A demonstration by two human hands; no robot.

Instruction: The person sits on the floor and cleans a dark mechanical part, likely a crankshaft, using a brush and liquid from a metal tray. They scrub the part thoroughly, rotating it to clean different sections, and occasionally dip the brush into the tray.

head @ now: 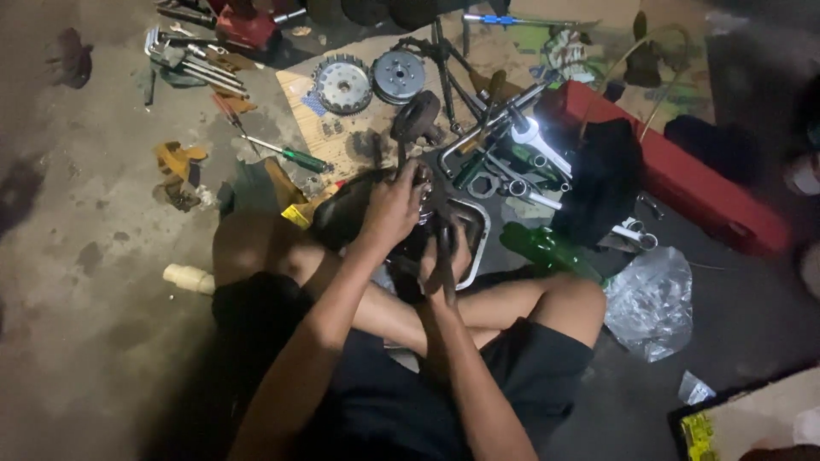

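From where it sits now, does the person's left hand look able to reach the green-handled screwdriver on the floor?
Probably yes: the left hand rests on the dark engine part, and the green-handled screwdriver lies just beyond it on open floor, nothing between.

A repair workshop floor: stained concrete (77, 282) strewn with a screwdriver (290, 154), spanners (184, 60), two toothed clutch parts (342, 84) on cardboard (342, 141), and a red toolbox (683, 183).
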